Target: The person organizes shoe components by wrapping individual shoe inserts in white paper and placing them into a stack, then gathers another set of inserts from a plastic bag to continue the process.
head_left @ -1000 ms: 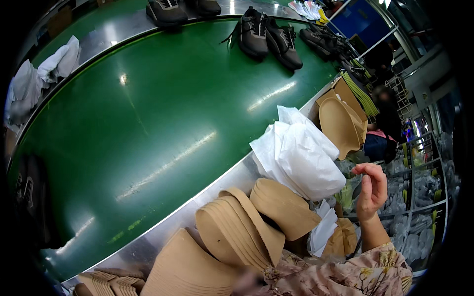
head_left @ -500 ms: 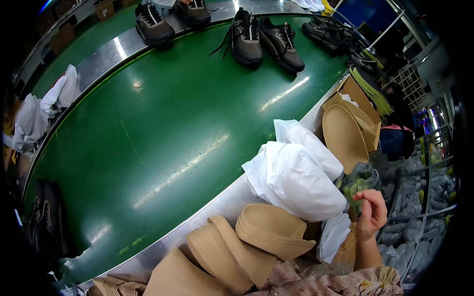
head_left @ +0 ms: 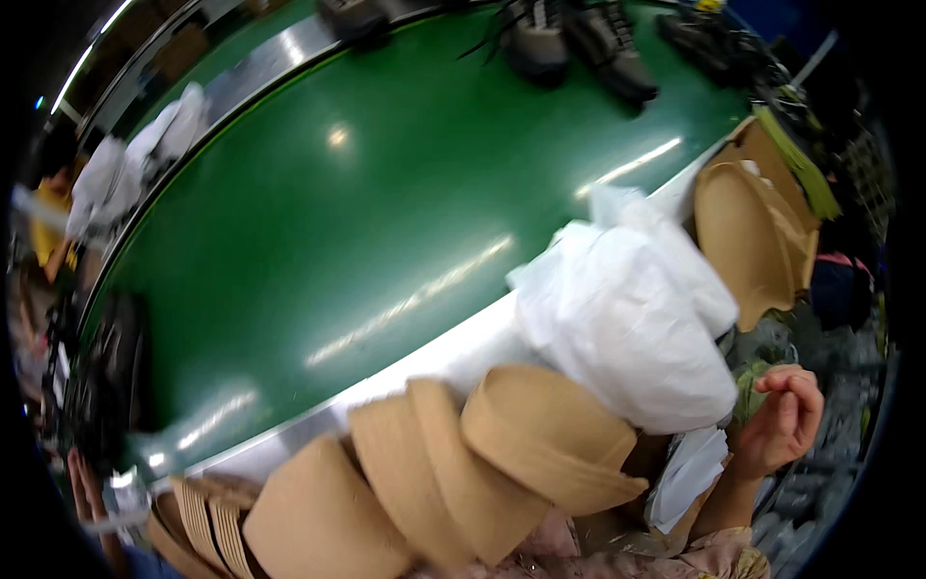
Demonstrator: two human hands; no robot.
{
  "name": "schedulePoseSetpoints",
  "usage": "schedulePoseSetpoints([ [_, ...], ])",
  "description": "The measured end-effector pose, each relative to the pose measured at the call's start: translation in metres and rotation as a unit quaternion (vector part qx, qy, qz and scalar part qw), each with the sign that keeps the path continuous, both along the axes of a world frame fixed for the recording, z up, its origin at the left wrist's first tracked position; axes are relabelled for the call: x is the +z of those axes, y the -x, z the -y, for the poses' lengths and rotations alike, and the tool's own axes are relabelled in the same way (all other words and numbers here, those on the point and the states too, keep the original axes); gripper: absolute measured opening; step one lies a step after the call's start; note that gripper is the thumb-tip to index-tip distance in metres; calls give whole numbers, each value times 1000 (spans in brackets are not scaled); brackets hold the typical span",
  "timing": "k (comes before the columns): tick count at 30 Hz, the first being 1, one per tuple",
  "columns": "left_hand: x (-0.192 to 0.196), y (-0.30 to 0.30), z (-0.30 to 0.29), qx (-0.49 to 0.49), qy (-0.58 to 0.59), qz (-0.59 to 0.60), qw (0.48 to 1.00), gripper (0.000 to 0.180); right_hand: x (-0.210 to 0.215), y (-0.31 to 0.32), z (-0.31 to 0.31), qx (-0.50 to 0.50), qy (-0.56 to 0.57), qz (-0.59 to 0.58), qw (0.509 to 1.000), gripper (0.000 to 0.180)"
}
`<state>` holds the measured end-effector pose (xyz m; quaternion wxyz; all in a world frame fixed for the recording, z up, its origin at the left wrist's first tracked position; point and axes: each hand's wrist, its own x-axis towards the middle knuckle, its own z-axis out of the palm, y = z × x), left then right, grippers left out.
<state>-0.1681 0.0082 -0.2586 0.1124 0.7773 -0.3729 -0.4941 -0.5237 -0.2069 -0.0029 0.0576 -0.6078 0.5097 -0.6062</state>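
My right hand is raised at the lower right, its fingers curled in loosely and nothing seen in them. Close to its left lie a large crumpled pile of white tissue paper and a smaller folded white sheet. Several stacks of curved tan cardboard pieces run along the near metal edge, in front of my body. My left hand is out of sight. Motion blurs the picture somewhat.
A green conveyor belt curves past the metal edge. Dark lace-up shoes stand on its far side, more shoes at left. A box with tan pieces sits at right. Another person's hands show at lower left.
The whole view has swung left, so the belt, shoes and paper sit further right and higher in the picture. My right hand stays raised beside the white paper, its fingers still curled.
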Motion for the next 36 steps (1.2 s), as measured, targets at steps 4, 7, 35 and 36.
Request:
schedulePoseSetpoints([
  [4, -17, -34, -37, -68, -16, 24, 997, 27, -1, -4, -30, 19, -5, -24, 1000, 23],
  [7, -42, -76, -58, -143, -10, 54, 988, 28, 12, -30, -53, 70, 29, -11, 997, 25],
  [35, 222, -214, 36, -199, 449, 445, 749, 56, -21, -381, -105, 143, -171, -457, 861, 61],
  [36, 225, -212, 35, -188, 445, 428, 763, 56, -19, -383, -105, 142, -163, -453, 865, 61],
])
